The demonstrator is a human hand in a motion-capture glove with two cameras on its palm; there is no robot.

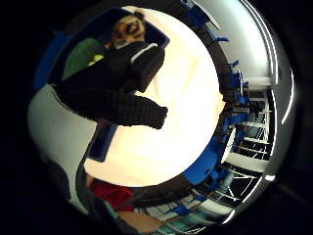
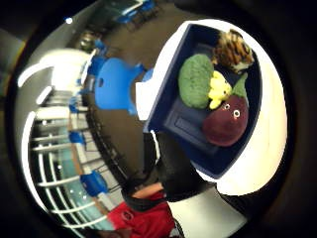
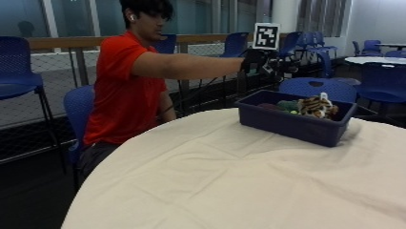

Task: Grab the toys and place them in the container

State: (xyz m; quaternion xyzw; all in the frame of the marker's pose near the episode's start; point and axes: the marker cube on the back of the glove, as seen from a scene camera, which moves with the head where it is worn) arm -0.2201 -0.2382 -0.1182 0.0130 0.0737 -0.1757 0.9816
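Black-gloved right hand (image 3: 257,59) held up at arm's length above the near end of the dark blue rectangular plastic container (image 3: 293,125), apart from it, nothing in grasp. Fingers (image 1: 146,111) seen from the little-finger-side palm view: stretched out, relaxed, empty.

Container sits on the round table w/ cream cloth (image 3: 209,181), toward the far right side. Inside, per thumb-side palm view:
- green knobbly plush broccoli toy (image 2: 194,81)
- small yellow plush toy (image 2: 219,89), touching the broccoli, tucked between it and the next one
- dark maroon plush aubergine toy w/ googly eyes and green leaf top (image 2: 226,122)
- orange-and-black striped plush tiger toy (image 2: 235,49) at the far end, also visible over the rim in the outside view

No toys visible on the cloth outside the container; job looks about done.

Handling, as a judgement: all plush, so likely light, soft, squashy, not fragile, not slippery. Best taken round the body w/ whole hand; aubergine at the fat middle, tiger round the torso, yellow one by a pinch. Container stiff; best gripped at the rim.
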